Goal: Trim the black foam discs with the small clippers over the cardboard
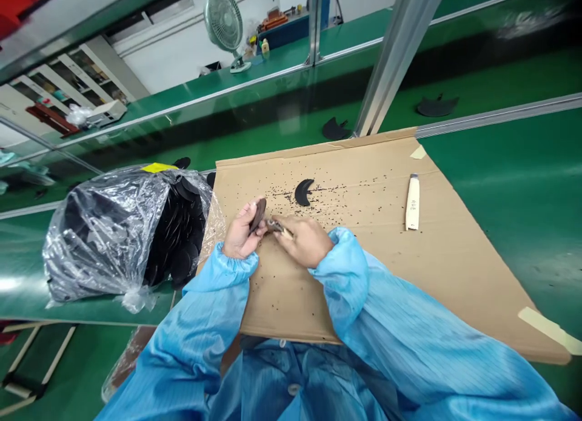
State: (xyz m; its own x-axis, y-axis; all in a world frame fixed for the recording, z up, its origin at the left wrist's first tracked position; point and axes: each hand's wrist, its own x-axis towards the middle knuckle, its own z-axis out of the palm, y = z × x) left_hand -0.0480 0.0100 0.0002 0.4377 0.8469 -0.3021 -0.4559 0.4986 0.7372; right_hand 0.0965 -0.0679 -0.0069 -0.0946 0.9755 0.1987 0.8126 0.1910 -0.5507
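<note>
My left hand (243, 232) holds a dark, thin, rounded piece (258, 215) tilted up on its edge, fingers closed round it. Close to its right side, my right hand (302, 236) grips a small metal tool (278, 227) with a pale handle, its tip near the piece. Both hands are above a brown cardboard sheet (364, 263). Beyond them a black crescent-shaped piece (303, 192) lies on the cardboard, with many tiny black crumbs scattered around it.
A clear plastic bag (104, 233) full of black pieces stands at left. A cream-handled object (413, 202) lies on the cardboard at right. Black pieces (335, 128) rest on the green surface behind, near a metal post (395, 57). A fan (224, 20) stands farther back.
</note>
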